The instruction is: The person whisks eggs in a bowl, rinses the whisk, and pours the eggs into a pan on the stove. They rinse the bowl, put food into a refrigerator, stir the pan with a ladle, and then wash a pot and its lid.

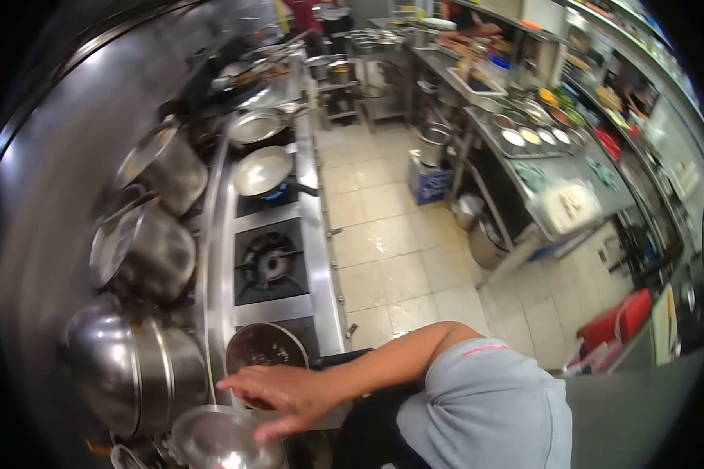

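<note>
My right hand (289, 395) reaches leftward from a grey sleeve, palm down. Its fingers are spread and nothing shows between them. They are over the near edge of a dark pan (267, 344) with bits of food in it, at the near end of the stove. The thumb points down, over the rim of a shiny metal bowl (219, 438) at the bottom. Whether the hand touches the pan or the bowl cannot be made out. My left hand is not in view.
A bare burner (272, 266) lies beyond the dark pan, then a pale pan (264, 170) over a blue flame. Large pots (152, 250) line the left. Across the tiled floor (383, 234), a steel counter (555, 160) holds a white tub (569, 207). People stand at the back.
</note>
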The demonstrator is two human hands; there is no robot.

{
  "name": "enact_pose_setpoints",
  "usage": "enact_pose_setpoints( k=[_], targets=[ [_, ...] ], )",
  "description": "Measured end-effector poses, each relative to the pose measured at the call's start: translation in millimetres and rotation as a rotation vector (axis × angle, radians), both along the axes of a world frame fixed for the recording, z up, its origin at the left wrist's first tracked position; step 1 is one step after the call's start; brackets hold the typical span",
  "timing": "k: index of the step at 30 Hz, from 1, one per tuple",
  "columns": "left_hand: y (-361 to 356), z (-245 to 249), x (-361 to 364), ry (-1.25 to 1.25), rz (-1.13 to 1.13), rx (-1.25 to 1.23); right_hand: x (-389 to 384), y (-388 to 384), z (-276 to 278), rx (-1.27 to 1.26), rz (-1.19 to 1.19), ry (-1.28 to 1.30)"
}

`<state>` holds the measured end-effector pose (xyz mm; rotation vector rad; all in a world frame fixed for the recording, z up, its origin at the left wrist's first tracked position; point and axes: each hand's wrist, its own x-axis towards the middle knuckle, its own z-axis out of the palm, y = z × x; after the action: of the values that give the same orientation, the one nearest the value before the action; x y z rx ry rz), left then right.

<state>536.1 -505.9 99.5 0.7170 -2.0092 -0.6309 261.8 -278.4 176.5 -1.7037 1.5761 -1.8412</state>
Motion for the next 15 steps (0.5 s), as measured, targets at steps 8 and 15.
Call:
enact_pose_setpoints(
  k=[8,15],
  targets=[
    [178,68,-215,-0.012,-0.962,0.559,-75,219,-91,0.299,-0.455,-0.394],
    [302,15,-348,-0.316,-1.059,0.544,-70,503,-381,0.962,-1.601,-0.491]
  ],
)
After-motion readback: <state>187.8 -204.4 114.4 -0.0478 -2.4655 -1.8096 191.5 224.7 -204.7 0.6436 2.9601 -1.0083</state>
